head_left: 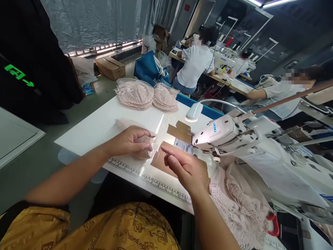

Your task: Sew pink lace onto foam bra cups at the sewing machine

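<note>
My left hand (135, 140) is closed on a sheer pale pink mesh fabric piece (130, 124), pinched between thumb and fingers above the white table (88, 133). Part of the fabric trails behind the hand and some hangs below it. To its right, my right hand (186, 168) hovers over a brown cardboard guide (161, 161), index finger stretched out and thumb apart from it. Nothing shows in that hand. Just beyond is the white sewing machine head (221, 130), its needle area over a metal plate (182, 144).
Two stacks of pink lace cups (136, 93) (165, 98) stand at the table's far edge. A lace pile (239, 201) lies right of my right forearm, near red-handled scissors (272, 224). A lamp (194, 111) hangs over the table. Co-workers (195, 62) sit at machines beyond.
</note>
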{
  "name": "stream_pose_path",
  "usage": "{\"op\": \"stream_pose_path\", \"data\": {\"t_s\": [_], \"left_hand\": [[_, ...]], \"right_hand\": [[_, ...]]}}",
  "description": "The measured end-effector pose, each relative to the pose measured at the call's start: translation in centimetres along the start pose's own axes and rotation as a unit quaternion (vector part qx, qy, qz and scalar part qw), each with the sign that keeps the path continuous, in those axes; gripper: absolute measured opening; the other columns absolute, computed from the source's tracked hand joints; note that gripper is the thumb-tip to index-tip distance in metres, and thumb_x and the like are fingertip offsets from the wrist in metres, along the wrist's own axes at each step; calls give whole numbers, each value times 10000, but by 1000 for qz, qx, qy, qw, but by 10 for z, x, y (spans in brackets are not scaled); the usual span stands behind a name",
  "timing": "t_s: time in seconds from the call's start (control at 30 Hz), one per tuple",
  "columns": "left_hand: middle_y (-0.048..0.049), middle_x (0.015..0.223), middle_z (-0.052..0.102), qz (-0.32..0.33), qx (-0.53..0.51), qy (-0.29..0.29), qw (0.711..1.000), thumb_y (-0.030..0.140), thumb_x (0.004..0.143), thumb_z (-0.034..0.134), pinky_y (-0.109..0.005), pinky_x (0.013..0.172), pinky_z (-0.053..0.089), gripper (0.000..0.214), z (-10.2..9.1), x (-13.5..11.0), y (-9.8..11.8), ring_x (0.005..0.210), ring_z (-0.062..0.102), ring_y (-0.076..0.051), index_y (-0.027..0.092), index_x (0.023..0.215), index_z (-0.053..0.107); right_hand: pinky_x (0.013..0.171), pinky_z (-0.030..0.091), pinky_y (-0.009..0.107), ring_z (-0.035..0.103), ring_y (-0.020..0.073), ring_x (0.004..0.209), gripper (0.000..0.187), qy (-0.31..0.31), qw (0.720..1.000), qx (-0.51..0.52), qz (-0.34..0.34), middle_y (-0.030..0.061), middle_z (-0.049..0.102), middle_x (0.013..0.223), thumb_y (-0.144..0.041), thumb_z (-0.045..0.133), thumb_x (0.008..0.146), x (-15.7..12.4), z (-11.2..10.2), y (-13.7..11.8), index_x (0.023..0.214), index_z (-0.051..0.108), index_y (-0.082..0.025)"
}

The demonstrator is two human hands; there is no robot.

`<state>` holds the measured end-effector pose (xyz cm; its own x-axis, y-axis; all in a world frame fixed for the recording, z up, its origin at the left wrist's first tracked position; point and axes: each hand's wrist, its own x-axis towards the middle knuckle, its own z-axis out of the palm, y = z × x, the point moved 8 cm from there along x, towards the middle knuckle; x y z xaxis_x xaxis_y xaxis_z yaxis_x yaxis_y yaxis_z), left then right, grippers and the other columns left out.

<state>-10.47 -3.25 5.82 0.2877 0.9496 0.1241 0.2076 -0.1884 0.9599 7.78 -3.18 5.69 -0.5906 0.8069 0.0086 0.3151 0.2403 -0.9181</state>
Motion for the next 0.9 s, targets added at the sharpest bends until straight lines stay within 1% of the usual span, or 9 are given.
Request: {"op": "stream_pose_path", "data": {"t_s": [0.1,0.2,0.3,0.47,0.53,0.63,0.7,0.8,0.9], "left_hand": [[-60,1050,701,-2,-2,-54,999,387,876,631,-313,863,499,375,12,2,0,984,642,-219,165,1177,636],[-41,938,685,-7,-23,-96,995,377,897,598,-261,752,492,305,21,2,0,861,636,-181,150,1096,641],[-49,955,675,-2,-49,-117,992,356,889,608,-255,761,490,272,26,3,2,891,631,-185,145,1057,639],[-54,1027,684,8,-65,-142,988,341,881,618,-269,833,500,263,34,5,1,983,639,-205,166,1075,650],[-64,1096,684,7,-54,-129,990,346,868,636,-286,879,495,356,35,6,-2,1052,630,-218,176,1180,629],[-90,1265,636,-21,-68,-119,990,344,870,635,-342,966,472,595,37,6,-7,1182,584,-236,194,1417,454],[-101,1281,634,-33,-80,-123,989,342,890,611,-360,975,469,590,38,5,-7,1195,580,-237,181,1430,434],[-105,1159,699,-22,-81,-121,989,326,938,550,-363,991,457,416,35,3,-2,1143,609,-220,151,1315,540],[-105,1063,725,-21,-112,-121,986,326,964,506,-349,944,483,283,33,1,2,1020,656,-200,135,1144,612]], "right_hand": [[836,526,355,654,187,900,397,9,1000,18,14,52,719,964,-474,583,902,10,0,-9,1207,681,-239],[794,538,341,653,183,889,374,-2,998,59,35,60,724,1013,-477,629,860,20,6,-7,1127,717,-229],[644,513,282,599,144,723,338,-11,993,107,49,28,690,835,-475,665,821,28,12,-3,1010,741,-205],[488,362,232,381,84,524,359,-28,984,169,52,-43,441,563,-491,689,782,36,21,2,610,619,-184],[474,331,232,348,76,509,343,-23,981,187,55,-47,438,568,-495,686,779,36,21,4,651,642,-180],[492,367,241,413,87,516,351,0,982,180,59,-32,521,609,-498,655,807,29,14,9,893,728,-166],[550,442,265,532,124,584,390,33,991,113,57,-1,612,670,-490,620,845,17,1,17,1029,732,-165],[715,524,329,665,204,817,361,103,990,-96,29,64,733,922,-452,586,888,-14,-30,37,1107,727,-202],[716,521,346,681,232,838,345,177,925,-336,-9,85,745,958,-424,541,922,-56,-66,63,1130,716,-211]]}}
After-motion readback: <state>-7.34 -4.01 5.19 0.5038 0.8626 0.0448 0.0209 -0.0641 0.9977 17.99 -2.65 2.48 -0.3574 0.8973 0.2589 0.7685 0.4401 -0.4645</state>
